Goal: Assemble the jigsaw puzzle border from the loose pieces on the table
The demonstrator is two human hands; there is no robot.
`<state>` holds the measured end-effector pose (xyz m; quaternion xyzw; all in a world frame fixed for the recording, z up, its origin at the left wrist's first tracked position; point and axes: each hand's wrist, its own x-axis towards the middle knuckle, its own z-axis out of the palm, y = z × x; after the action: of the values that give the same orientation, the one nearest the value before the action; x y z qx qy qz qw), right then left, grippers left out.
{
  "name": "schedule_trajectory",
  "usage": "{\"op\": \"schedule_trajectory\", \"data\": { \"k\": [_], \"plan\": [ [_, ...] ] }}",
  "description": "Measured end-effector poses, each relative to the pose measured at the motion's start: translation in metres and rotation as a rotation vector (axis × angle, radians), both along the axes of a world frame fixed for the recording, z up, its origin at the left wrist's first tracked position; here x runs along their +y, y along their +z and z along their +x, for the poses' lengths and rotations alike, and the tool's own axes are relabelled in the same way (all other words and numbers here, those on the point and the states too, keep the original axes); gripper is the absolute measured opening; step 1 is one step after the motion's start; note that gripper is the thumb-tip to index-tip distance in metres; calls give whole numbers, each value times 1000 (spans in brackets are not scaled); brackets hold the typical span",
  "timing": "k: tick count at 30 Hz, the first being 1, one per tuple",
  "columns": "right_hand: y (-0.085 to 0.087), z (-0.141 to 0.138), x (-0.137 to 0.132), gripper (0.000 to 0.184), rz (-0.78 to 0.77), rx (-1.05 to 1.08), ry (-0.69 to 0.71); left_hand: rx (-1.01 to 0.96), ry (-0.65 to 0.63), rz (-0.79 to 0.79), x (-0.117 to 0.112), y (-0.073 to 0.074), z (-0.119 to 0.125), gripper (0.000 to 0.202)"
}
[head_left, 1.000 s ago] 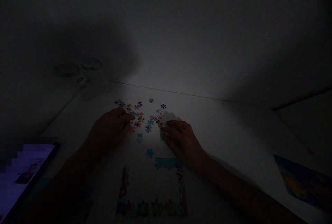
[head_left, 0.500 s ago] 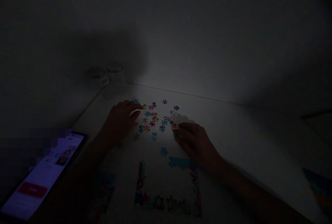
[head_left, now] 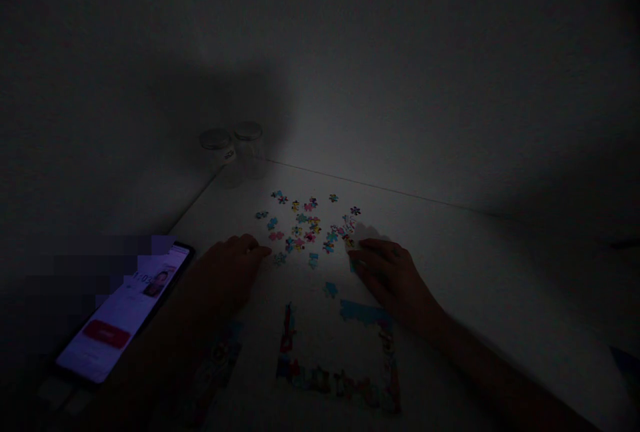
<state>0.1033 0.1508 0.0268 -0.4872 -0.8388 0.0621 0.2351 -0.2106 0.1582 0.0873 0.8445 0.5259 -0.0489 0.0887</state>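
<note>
In dim light, my left hand (head_left: pixel 233 269) is low over the white table, index finger stretched toward a grey-teal puzzle piece (head_left: pixel 279 259), with a small gap between them. Nothing shows in that hand, though its underside is dark. Opposite, my right hand (head_left: pixel 390 269) rests by the loose pieces, its thumb and index finger on a small teal puzzle piece (head_left: pixel 353 264) that is mostly covered. Several loose colourful pieces (head_left: pixel 310 236) are scattered between the hands. A single blue piece (head_left: pixel 331 289) lies above the partly joined puzzle border (head_left: pixel 320 379), whose top right strip is blue.
A lit phone (head_left: pixel 120 312) lies at the left, beside my left forearm. Two clear lidded jars (head_left: pixel 249 149) stand in the back corner against the wall. A dark picture sheet or joined section (head_left: pixel 217 362) lies near my left forearm. A blue item (head_left: pixel 625 362) shows at the right edge.
My left hand has drawn back toward me from the far pieces, uncovering several of them. My right hand stays by the same teal piece. The view has shifted slightly left.
</note>
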Motion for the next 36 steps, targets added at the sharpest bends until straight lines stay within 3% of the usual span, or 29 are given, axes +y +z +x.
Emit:
{"op": "schedule_trajectory", "data": {
  "k": [4, 7, 11, 14, 20, 26, 28, 36],
  "plan": [
    [1, 0, 0, 28, -7, -5, -11, 24, -53, 206, -44, -20, 7, 51],
    [0, 2, -1, 29, -23, -10, -11, 18, -1, 339, -71, -32, 16, 54],
    [-2, 4, 0, 29, -31, -27, -22, -37, 77, 392, -86, -40, 22, 52],
    [-1, 5, 1, 30, -47, -51, -31, -68, 58, 396, -87, -42, 18, 51],
    [1, 5, -1, 30, -94, -48, -70, -89, 119, 344, -72, -41, 15, 50],
    [0, 6, -1, 29, -99, -48, -79, 7, 238, 158, -18, -22, 31, 41],
    [-2, 7, -1, 30, -96, -47, -79, -4, 243, 182, -3, -19, 31, 40],
    [-4, 8, -2, 31, -81, -50, -87, -75, 236, 280, 1, -36, 24, 38]
  ]
}}
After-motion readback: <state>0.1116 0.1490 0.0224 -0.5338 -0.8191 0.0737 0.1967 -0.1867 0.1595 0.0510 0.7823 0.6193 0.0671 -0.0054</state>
